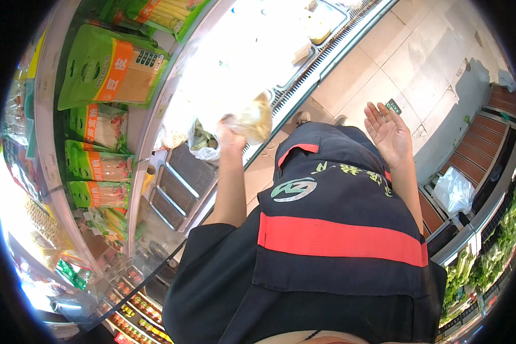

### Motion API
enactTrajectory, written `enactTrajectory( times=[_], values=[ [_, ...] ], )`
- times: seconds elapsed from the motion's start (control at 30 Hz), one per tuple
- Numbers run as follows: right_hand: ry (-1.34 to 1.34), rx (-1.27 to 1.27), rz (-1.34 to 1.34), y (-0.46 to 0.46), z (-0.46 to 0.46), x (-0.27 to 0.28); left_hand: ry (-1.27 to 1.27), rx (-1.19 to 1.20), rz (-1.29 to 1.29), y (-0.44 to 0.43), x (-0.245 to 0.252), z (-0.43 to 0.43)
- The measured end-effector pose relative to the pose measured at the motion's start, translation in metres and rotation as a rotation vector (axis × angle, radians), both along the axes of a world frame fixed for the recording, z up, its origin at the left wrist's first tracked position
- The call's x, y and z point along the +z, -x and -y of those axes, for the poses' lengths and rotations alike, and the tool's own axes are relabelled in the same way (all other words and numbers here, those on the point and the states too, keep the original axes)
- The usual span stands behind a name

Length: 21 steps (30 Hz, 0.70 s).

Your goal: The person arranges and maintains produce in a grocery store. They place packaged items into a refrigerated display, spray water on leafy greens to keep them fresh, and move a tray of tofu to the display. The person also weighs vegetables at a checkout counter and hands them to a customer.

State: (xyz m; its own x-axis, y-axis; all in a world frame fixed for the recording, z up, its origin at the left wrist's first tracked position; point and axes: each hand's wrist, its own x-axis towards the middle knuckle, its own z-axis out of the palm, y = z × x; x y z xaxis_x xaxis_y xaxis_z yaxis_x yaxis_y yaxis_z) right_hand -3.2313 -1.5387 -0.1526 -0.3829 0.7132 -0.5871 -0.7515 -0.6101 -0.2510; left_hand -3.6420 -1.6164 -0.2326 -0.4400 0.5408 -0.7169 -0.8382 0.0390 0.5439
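Note:
My left hand [232, 135] grips a clear plastic bag of pale yellowish food [258, 120] over the near edge of a brightly lit refrigerated display case. What the food is, I cannot tell. Just behind that hand, another clear plastic bag [202, 139] with greenish contents lies in the case, beside several dark metal trays [191, 170]. My right hand [387, 135] is held palm up above the tiled floor, fingers apart, with nothing in it. A dark apron with a red band covers my front.
Shelves at the left hold green-and-orange food packets [114, 66]. The case's black vent grille [327, 49] runs along its front edge. Across the aisle stand brown slatted racks [473, 146] with a white plastic bag [453, 189], and leafy vegetables [494, 253]. A small sign lies on the floor.

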Motion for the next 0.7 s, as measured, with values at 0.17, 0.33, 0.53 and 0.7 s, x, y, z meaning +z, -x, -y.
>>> enactTrajectory(
  times=[0.17, 0.33, 0.53, 0.7],
  values=[
    [0.028, -0.127, -0.005, -0.018, 0.013, -0.008, -0.085, 0.109, 0.185, 0.093, -0.014, 0.032],
    [0.094, -0.212, 0.063, -0.028, 0.026, -0.014, -0.092, 0.241, 0.08, 0.147, -0.032, 0.053],
    [0.123, -0.197, 0.049, -0.027, 0.031, -0.019, -0.04, 0.321, -0.21, 0.214, -0.018, 0.058],
    [0.115, -0.163, 0.065, -0.024, 0.028, -0.022, 0.036, 0.229, -0.395, 0.234, -0.021, 0.041]
  ],
)
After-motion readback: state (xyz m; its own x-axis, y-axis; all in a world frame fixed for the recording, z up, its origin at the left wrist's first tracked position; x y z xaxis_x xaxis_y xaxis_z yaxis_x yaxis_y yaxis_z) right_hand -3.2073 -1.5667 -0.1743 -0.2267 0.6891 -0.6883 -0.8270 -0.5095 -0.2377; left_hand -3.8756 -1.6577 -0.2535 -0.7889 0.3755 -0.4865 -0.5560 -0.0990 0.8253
